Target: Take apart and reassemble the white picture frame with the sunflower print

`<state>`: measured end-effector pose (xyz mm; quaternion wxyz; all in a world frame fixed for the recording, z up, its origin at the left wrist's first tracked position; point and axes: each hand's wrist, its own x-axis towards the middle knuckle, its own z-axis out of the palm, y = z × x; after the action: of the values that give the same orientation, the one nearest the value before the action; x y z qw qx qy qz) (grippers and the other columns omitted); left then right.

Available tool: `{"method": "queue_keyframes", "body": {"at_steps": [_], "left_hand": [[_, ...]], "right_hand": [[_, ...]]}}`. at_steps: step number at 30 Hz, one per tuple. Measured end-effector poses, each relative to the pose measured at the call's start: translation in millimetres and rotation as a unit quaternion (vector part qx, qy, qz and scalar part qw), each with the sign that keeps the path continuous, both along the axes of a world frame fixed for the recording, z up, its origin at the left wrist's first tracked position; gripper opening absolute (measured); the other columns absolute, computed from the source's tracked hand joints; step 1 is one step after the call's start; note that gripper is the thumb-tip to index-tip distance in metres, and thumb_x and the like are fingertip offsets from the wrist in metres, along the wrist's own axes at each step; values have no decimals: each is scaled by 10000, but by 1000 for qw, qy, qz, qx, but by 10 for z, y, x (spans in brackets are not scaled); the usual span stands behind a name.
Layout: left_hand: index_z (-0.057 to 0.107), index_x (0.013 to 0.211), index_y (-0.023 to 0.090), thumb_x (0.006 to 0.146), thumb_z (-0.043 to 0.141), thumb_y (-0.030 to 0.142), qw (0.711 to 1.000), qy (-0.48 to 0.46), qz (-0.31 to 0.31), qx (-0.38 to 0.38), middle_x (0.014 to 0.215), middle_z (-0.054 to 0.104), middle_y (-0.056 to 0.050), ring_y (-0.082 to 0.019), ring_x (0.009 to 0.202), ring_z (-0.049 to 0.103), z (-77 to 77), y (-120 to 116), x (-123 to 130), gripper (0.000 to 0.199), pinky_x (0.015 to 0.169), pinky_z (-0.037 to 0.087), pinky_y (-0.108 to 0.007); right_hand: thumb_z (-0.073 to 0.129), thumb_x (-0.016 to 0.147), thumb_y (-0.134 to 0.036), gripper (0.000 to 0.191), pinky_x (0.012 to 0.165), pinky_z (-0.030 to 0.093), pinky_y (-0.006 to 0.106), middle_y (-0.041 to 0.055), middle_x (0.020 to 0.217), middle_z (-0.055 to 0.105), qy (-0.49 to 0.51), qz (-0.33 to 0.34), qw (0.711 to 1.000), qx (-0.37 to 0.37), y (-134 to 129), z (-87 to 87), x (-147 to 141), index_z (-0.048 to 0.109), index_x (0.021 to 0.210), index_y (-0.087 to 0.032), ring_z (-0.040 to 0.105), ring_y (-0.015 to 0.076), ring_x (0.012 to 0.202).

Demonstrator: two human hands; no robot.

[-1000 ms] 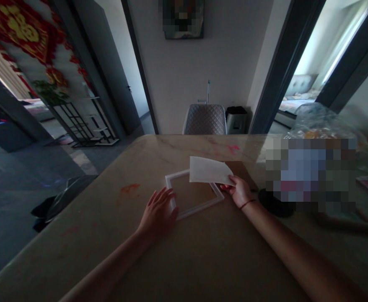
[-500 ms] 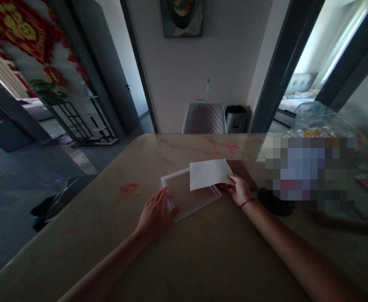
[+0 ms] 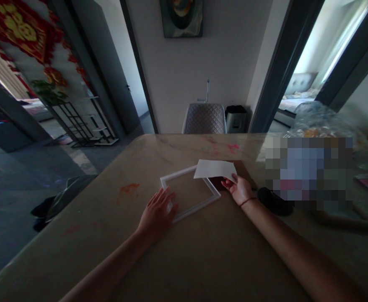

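Dim tabletop, pale daylight from the right-hand doorway, blurred, stretched edges

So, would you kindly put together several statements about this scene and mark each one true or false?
1. The right hand holds the white sheet. True.
2. The left hand is at the left side of the white frame. True.
3. The white frame stands upright. False: it lies flat on the table.
4. The brown board lies toward the right of the white frame, partly hidden by the white sheet. True.
5. The left hand grips the white sheet too. False: only the right hand holds it.
6. Nothing stands beyond the table's far edge. False: a quilted chair does.
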<state>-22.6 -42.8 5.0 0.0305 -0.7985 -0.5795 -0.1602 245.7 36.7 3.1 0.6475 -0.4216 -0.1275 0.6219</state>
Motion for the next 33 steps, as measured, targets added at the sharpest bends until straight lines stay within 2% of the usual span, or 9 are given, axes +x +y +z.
{"method": "queue_keyframes", "body": {"at_steps": [7, 13, 21, 24, 26, 28, 30, 32, 33], "left_hand": [[520, 1136, 150, 822, 410, 299, 1000, -2, -2, -3, 1299, 482, -134, -265, 1227, 403, 42, -11, 10, 364, 988, 356, -444], [490, 1163, 139, 804, 399, 256, 1000, -17, 8, 2, 1304, 473, -142, -254, 1220, 411, 45, -10, -7, 388, 1015, 310, -452], [529, 1057, 203, 862, 368, 330, 984, -158, 8, 78, 1205, 552, -86, -226, 1108, 505, 116, -11, -28, 283, 939, 387, -436], [497, 1115, 216, 842, 435, 337, 973, -202, 6, 109, 1250, 516, -87, -235, 1149, 470, 153, -64, 24, 305, 959, 361, -448], [450, 1189, 222, 810, 499, 358, 964, -246, -3, 100, 1311, 460, -97, -250, 1200, 421, 150, -95, 62, 406, 989, 322, -465], [390, 1253, 216, 784, 534, 391, 941, -333, -16, 57, 1345, 417, -117, -258, 1221, 401, 129, -102, 92, 520, 998, 314, -462], [355, 1281, 199, 769, 540, 428, 891, -453, -24, 5, 1311, 451, -137, -253, 1178, 454, 107, -85, 111, 590, 965, 360, -436], [388, 1253, 181, 739, 565, 450, 834, -551, -14, -37, 1153, 577, -127, -229, 1025, 569, 98, -56, 118, 607, 868, 443, -391], [448, 1196, 169, 715, 587, 452, 817, -574, 3, -52, 1024, 636, -101, -210, 913, 612, 101, -43, 117, 575, 799, 475, -357]], "right_hand": [[402, 817, -111, 244, 537, 542, 250, 6, 488, 607, 1, 3, 1000, 2, -13, 21, -14, 533, 620, -170, 500, 74, 378], [575, 652, -73, 104, 539, 530, 258, -3, 647, 661, -50, 50, 996, 58, -31, 23, -35, 583, 690, -169, 608, 129, 589], [697, 572, -222, 268, 606, 527, 308, -8, 846, 667, -99, 144, 974, 144, -133, 220, -120, 613, 826, -206, 606, 167, 738], [698, 594, -236, 259, 642, 524, 315, -6, 890, 665, -80, 178, 967, 164, -223, 320, -174, 615, 838, -216, 606, 172, 785], [688, 614, -245, 253, 653, 521, 323, 4, 899, 667, -70, 213, 958, 178, -292, 376, -203, 623, 857, -220, 607, 184, 812], [675, 634, -249, 258, 673, 517, 338, 11, 904, 670, -70, 251, 947, 190, -353, 422, -224, 630, 887, -226, 608, 196, 837], [666, 641, -244, 266, 697, 512, 345, 13, 910, 672, -84, 278, 936, 197, -392, 453, -241, 635, 905, -229, 610, 197, 852], [665, 635, -237, 272, 707, 509, 339, 14, 914, 674, -112, 289, 931, 195, -401, 455, -258, 642, 907, -228, 614, 191, 851], [665, 632, -242, 270, 705, 509, 334, 14, 908, 675, -129, 289, 929, 192, -395, 444, -267, 646, 901, -227, 617, 187, 843]]}}
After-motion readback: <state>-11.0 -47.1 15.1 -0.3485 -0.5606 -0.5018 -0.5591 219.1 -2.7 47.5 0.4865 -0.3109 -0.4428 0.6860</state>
